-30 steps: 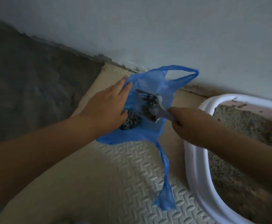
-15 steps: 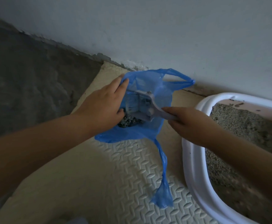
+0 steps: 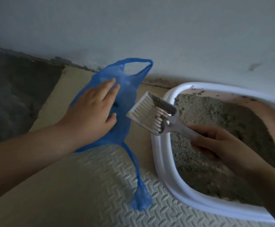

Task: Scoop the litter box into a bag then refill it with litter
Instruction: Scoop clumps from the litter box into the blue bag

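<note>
- Pressing blue bag (image 3: 127, 95) flat on foam mat (image 3: 100, 185) with left grip (image 3: 91, 110) — fingers straight.
- Holding scoop (image 3: 143, 110) by its handle in curled right grip (image 3: 215, 145), over white litter box (image 3: 159, 153) rim — just beside bag.

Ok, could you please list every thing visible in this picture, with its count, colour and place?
bag: one, blue, lying on the mat, left of the litter box
scoop: one, white-grey, slotted, above the box's left rim, some litter stuck to it
litter box: one, white rim, pinkish inner wall, right side
litter: grey-brown, inside the litter box
mat: one, cream, embossed, under bag and box
floor: dark grey, far left
wall: pale grey, behind
left hand: one, flat on the bag, fingers straight
right hand: one, over the litter, grip round the scoop handle
</note>
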The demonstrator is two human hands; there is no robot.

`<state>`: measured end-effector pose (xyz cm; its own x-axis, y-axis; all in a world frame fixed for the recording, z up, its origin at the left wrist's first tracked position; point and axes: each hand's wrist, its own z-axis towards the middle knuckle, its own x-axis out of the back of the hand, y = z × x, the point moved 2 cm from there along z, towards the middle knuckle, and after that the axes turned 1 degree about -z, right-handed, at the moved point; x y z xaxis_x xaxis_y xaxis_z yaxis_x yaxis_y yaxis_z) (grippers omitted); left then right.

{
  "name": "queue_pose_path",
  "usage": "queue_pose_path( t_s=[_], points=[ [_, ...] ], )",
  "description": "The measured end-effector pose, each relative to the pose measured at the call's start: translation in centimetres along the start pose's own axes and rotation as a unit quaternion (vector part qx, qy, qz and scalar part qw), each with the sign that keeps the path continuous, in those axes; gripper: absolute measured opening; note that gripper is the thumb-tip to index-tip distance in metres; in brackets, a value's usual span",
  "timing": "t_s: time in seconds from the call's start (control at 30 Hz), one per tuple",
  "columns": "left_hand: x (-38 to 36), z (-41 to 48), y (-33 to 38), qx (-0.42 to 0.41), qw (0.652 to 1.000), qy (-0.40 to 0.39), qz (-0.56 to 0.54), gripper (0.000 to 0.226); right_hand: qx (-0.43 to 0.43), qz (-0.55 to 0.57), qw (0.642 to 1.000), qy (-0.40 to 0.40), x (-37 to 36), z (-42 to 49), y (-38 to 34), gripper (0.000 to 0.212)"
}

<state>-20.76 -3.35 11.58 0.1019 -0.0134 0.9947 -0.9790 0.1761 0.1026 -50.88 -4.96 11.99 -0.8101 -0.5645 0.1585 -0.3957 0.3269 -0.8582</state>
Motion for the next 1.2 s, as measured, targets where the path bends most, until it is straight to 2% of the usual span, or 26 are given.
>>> queue_pose_path(
  t_s=[0.27, 0.4, 0.5, 0.67, 0.77, 0.87, 1.03, 1.2],
  points=[
    [-3.8, 5.4, 11.8, -0.150, 0.987, -0.003, -0.053, 0.064, -0.113, 0.031, 0.971, 0.208, 6.8, -7.1, 7.0, 0.027],
    [-7.0, 8.1, 15.9, -0.141, 0.988, -0.031, -0.061, 0.069, -0.133, -0.065, 0.944, 0.295, 9.7, -8.8, 9.7, 0.025],
    [-8.6, 9.9, 16.9, -0.117, 0.992, -0.023, -0.040, 0.072, -0.159, -0.138, 0.917, 0.339, 12.2, -10.3, 10.4, 0.028],
    [-10.1, 11.9, 16.4, -0.077, 0.997, -0.010, -0.023, 0.070, -0.254, -0.252, 0.879, 0.314, 16.1, -12.3, 10.8, 0.032],
    [-10.7, 12.1, 16.0, -0.086, 0.996, 0.003, -0.012, 0.068, -0.289, -0.276, 0.870, 0.288, 17.4, -12.6, 10.4, 0.024],
    [-10.7, 12.1, 15.8, -0.088, 0.995, 0.019, -0.035, 0.065, -0.330, -0.275, 0.870, 0.243, 17.7, -12.0, 10.3, 0.026],
    [-10.7, 12.0, 15.7, -0.091, 0.994, 0.032, -0.050, 0.071, -0.369, -0.284, 0.855, 0.228, 17.6, -10.9, 10.3, 0.030],
    [-10.9, 12.0, 15.5, -0.090, 0.992, 0.042, -0.072, 0.070, -0.403, -0.275, 0.854, 0.180, 17.6, -11.9, 9.6, 0.028]
  ],
)
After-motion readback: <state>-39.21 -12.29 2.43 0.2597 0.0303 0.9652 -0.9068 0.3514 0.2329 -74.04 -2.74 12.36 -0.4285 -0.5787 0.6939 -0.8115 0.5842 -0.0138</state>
